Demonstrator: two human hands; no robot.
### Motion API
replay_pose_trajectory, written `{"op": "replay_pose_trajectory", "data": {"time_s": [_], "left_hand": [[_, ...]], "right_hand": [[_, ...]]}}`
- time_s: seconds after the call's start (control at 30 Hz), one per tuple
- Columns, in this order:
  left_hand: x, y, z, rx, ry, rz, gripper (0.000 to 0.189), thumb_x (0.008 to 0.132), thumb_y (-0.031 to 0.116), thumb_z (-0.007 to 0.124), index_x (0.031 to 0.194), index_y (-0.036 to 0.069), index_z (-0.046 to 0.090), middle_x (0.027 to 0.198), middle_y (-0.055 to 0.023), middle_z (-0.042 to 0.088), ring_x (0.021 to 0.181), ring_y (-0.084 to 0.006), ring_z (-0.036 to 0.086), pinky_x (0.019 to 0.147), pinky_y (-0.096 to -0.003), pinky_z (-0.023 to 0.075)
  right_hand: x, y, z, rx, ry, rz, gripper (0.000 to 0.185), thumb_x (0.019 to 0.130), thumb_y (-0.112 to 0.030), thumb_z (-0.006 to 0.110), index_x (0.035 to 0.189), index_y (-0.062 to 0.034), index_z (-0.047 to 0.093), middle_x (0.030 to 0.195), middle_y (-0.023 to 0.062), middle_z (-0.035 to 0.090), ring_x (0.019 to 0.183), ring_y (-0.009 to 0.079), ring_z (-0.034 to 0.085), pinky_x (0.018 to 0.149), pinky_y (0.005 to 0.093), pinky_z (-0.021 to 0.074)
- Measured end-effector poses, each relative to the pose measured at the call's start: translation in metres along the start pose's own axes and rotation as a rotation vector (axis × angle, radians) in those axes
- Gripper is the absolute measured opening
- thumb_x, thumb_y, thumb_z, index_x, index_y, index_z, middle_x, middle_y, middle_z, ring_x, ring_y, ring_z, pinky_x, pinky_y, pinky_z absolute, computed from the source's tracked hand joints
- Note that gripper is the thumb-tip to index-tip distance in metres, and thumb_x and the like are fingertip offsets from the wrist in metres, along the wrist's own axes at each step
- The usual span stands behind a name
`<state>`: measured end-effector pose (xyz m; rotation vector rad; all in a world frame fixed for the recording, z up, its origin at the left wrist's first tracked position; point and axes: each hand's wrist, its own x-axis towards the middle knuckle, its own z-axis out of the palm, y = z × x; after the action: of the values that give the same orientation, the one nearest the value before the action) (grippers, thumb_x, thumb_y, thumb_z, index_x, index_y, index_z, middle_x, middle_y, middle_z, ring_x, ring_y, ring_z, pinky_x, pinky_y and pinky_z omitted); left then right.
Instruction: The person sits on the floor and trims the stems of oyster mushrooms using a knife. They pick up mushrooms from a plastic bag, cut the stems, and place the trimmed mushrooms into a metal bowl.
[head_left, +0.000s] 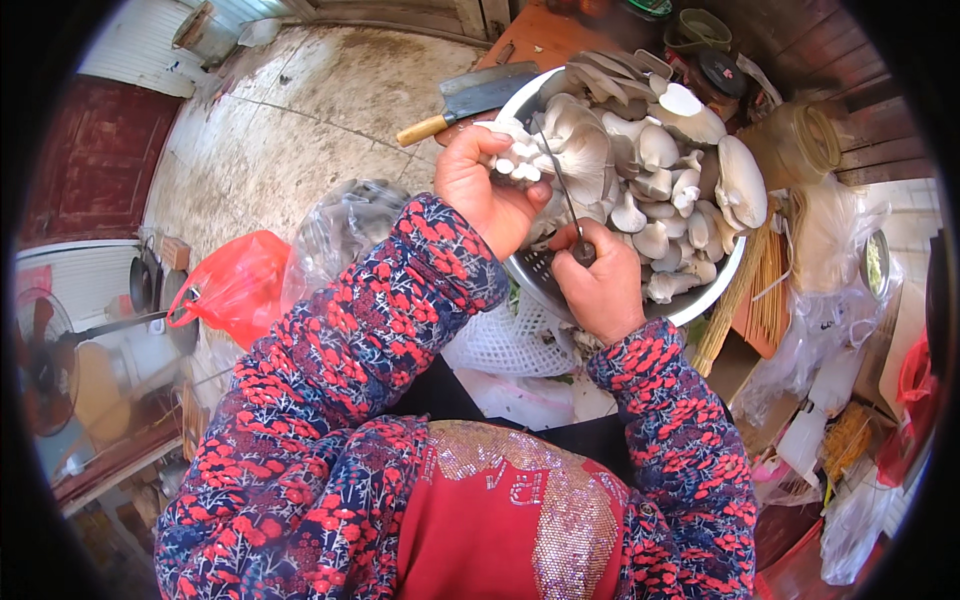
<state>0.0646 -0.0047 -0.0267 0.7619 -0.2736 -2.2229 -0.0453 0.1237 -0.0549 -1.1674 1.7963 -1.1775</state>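
My left hand grips the base of an oyster mushroom cluster, whose pale cut stems face me. In my right hand is the handle of a knife; its thin dark blade points away from me, close beside the cluster. Both hands are over the near left side of a metal colander with a white rim. Grey oyster mushrooms are heaped inside it, mostly to the right of the blade. Whether the blade touches the cluster I cannot tell.
A cleaver with a wooden handle lies left of the colander. Jars stand behind it, and a plastic container to its right. A white mesh basket sits below my hands. Red and clear plastic bags rest at left.
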Motion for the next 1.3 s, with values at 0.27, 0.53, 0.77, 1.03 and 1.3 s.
{"op": "replay_pose_trajectory", "data": {"time_s": [0.27, 0.53, 0.77, 1.03, 1.3], "left_hand": [[-0.008, -0.002, 0.002, -0.053, -0.024, -0.073, 0.025, 0.076, 0.021, 0.058, 0.1, 0.01, 0.061, 0.088, -0.0045, 0.064, 0.077, -0.0216, 0.058, 0.058, -0.0327, 0.0425], [-0.015, -0.018, 0.001, -0.053, 0.009, -0.181, 0.021, 0.078, 0.021, 0.058, 0.095, 0.009, 0.06, 0.084, -0.0066, 0.063, 0.073, -0.0234, 0.057, 0.058, -0.0333, 0.0428], [0.002, -0.012, -0.003, -0.013, 0.06, -0.099, 0.028, 0.077, 0.021, 0.06, 0.102, 0.01, 0.058, 0.091, -0.0067, 0.063, 0.076, -0.0237, 0.058, 0.06, -0.0335, 0.0452], [0.011, -0.003, -0.002, 0.0, 0.077, 0.022, 0.028, 0.074, 0.02, 0.06, 0.1, 0.01, 0.058, 0.091, -0.0066, 0.062, 0.077, -0.0246, 0.058, 0.058, -0.0346, 0.0438], [0.012, -0.001, -0.003, 0.004, -0.005, 0.014, 0.026, 0.075, 0.019, 0.058, 0.099, 0.01, 0.058, 0.089, -0.0056, 0.063, 0.075, -0.0229, 0.059, 0.057, -0.0341, 0.0423]], "right_hand": [[0.002, -0.01, 0.004, -0.081, 0.078, -0.017, 0.012, 0.078, -0.009, 0.06, 0.087, -0.0014, 0.063, 0.078, 0.0182, 0.067, 0.074, 0.0365, 0.067, 0.066, 0.0402, 0.0524], [0.007, -0.008, 0.002, -0.095, 0.105, -0.06, 0.016, 0.079, -0.01, 0.061, 0.092, -0.0011, 0.066, 0.076, 0.0176, 0.066, 0.07, 0.0302, 0.066, 0.066, 0.0371, 0.0513], [0.01, -0.004, 0.0, 0.016, 0.044, -0.015, 0.015, 0.078, -0.012, 0.062, 0.088, -0.0017, 0.067, 0.07, 0.0164, 0.065, 0.064, 0.0281, 0.066, 0.062, 0.0361, 0.0515], [0.009, -0.008, -0.004, 0.125, -0.066, 0.181, 0.015, 0.076, -0.011, 0.061, 0.087, -0.0012, 0.066, 0.068, 0.0079, 0.065, 0.063, 0.0134, 0.061, 0.062, 0.0296, 0.0496], [0.008, -0.008, -0.005, 0.15, -0.116, 0.197, 0.014, 0.076, -0.01, 0.061, 0.085, -0.0005, 0.066, 0.067, 0.0076, 0.064, 0.061, 0.014, 0.061, 0.06, 0.0301, 0.0491]]}}
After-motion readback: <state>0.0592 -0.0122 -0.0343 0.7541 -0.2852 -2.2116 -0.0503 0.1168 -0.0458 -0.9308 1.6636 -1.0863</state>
